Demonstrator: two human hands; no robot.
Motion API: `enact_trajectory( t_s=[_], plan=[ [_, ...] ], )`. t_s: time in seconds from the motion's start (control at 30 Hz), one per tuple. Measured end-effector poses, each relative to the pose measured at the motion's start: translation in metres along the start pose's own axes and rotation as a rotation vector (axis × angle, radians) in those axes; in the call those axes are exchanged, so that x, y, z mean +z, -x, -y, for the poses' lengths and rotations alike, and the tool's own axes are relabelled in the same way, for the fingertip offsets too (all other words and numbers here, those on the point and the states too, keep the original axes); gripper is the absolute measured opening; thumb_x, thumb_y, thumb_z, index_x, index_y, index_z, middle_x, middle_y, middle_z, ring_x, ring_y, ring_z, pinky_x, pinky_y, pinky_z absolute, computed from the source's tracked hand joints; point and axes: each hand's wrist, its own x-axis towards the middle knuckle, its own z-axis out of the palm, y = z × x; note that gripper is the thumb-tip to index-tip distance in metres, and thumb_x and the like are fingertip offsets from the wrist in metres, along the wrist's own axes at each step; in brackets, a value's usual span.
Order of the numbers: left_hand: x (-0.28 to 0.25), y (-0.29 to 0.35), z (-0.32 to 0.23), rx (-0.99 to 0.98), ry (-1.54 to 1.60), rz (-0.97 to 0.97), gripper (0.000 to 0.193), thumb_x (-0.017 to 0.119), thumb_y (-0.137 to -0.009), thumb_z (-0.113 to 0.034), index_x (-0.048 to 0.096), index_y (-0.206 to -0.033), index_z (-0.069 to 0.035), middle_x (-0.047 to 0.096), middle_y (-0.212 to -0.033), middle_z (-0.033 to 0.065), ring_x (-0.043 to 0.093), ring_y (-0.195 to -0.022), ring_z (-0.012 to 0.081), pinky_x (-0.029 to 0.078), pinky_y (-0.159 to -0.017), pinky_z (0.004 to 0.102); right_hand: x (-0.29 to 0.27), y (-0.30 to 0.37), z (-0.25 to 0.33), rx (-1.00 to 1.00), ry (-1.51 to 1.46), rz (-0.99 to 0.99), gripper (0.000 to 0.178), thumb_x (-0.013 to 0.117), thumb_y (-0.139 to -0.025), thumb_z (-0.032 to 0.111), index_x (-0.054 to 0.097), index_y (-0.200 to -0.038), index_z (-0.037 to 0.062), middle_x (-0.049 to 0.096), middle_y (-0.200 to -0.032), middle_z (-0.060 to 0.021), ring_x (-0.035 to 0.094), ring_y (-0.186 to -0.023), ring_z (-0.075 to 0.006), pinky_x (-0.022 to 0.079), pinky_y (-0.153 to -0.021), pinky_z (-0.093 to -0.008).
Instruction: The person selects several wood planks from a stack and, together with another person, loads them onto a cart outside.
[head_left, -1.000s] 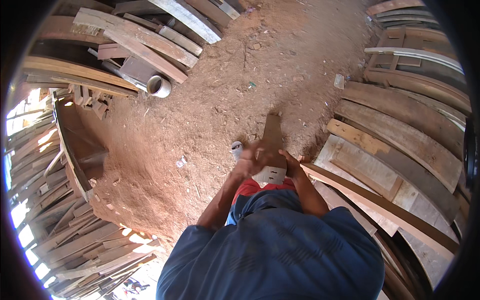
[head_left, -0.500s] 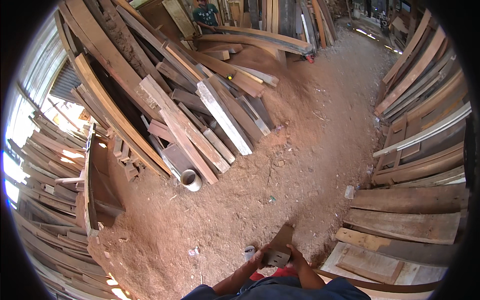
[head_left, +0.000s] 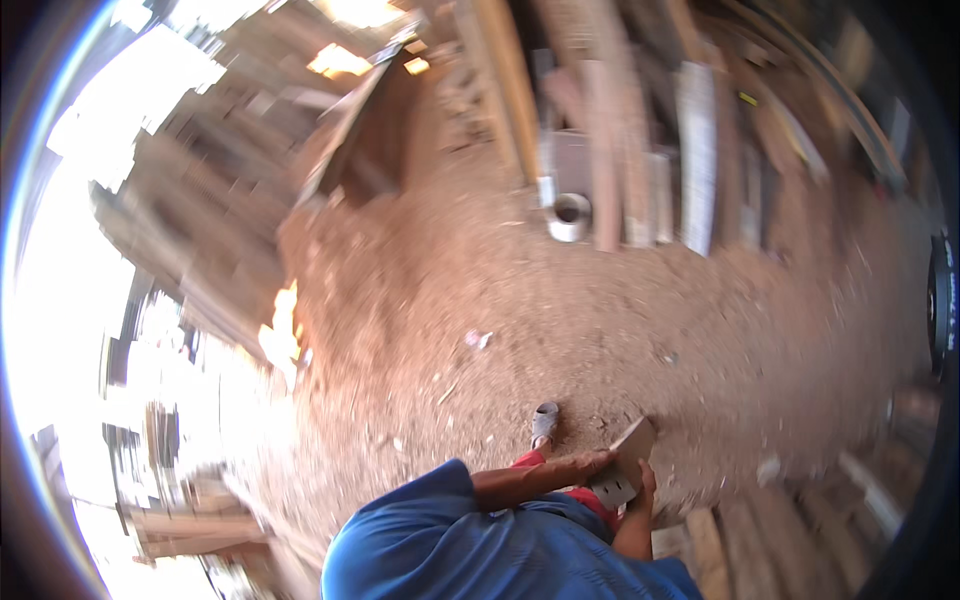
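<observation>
In front of my body, both hands hold a short wooden board (head_left: 632,443) with a pale end face marked by small dark slots. My left hand (head_left: 597,462) grips its left side, the fingers closed around the edge. On the opposite side my right hand (head_left: 645,485) is closed on the board, close to the slotted end. The board tilts, its far end pointing away over the dirt floor. A foot in a grey shoe (head_left: 545,412) shows just left of it.
A white bucket (head_left: 568,229) stands by the long planks (head_left: 607,150) stacked at the far side. More boards (head_left: 770,535) lie at the lower right. A trough-like wooden piece (head_left: 345,135) is at the upper left. Litter (head_left: 478,340) dots the sawdust-covered ground (head_left: 540,310). Motion blurs the edges.
My view has swung to the left, so the plank stack and bucket now appear farther right and higher. Both hands still hold the board.
</observation>
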Motion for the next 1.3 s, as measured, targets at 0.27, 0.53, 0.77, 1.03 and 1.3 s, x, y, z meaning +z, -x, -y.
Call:
enact_trajectory(
  t_s=[0.27, 0.53, 0.77, 1.03, 1.3],
  plan=[
    [-0.073, 0.116, -0.004, 0.420, -0.340, 0.024, 0.064, 0.064, -0.089, -0.026, 0.040, -0.143, -0.003, 0.046, -0.145, 0.0112, 0.057, -0.117, 0.0294, 0.052, -0.093, 0.0400, 0.107, 0.016, 0.045, 0.161, 0.714, 0.108, 0.039, 0.064, -0.085, 0.030, 0.064, -0.112, 0.0018, 0.068, -0.105, -0.0142, 0.066, -0.091, -0.0309, 0.053, -0.082, -0.0423],
    [-0.370, 0.135, 0.150, 0.654, -0.015, -0.528, 0.054, 0.054, -0.095, -0.040, 0.052, -0.140, -0.010, 0.063, -0.121, 0.0078, 0.061, -0.094, 0.0195, 0.052, -0.077, 0.0373, 0.304, -0.033, -0.086, 0.333, 1.758, -0.013, 0.058, 0.072, -0.076, 0.039, 0.064, -0.116, -0.0028, 0.066, -0.113, -0.0190, 0.065, -0.098, -0.0325, 0.051, -0.085, -0.0487],
    [-0.499, 0.256, 0.246, 0.334, 1.056, -0.773, 0.043, 0.051, -0.097, -0.036, 0.057, -0.131, -0.009, 0.065, -0.098, 0.0069, 0.057, -0.070, 0.0173, 0.042, -0.051, 0.0294, 0.466, -0.062, -0.253, 0.138, 2.366, 0.151, 0.057, 0.078, -0.076, 0.026, 0.064, -0.122, -0.0033, 0.068, -0.114, -0.0170, 0.064, -0.105, -0.0309, 0.050, -0.091, -0.0454],
    [-0.573, 0.305, 0.177, 0.472, 1.335, -0.670, 0.055, 0.047, -0.096, -0.046, 0.052, -0.135, -0.007, 0.061, -0.123, 0.0141, 0.059, -0.084, 0.0234, 0.047, -0.071, 0.0411, 0.647, 0.057, -0.419, -0.183, 2.754, 1.101, 0.083, 0.068, -0.075, 0.030, 0.039, -0.145, -0.0032, 0.065, -0.108, -0.0261, 0.066, -0.098, -0.0330, 0.052, -0.087, -0.0430],
    [-0.690, 0.406, 0.126, 1.534, 2.141, -0.136, 0.070, 0.028, -0.093, -0.059, 0.053, -0.133, -0.007, 0.057, -0.129, 0.0190, 0.052, -0.121, 0.0410, 0.038, -0.107, 0.0580, 0.752, 0.176, -0.555, -0.577, 3.050, 1.821, 0.093, 0.071, -0.077, 0.041, 0.027, -0.156, 0.0166, 0.046, -0.129, -0.0298, 0.053, -0.115, -0.0465, 0.046, -0.097, -0.0506]
  ],
)
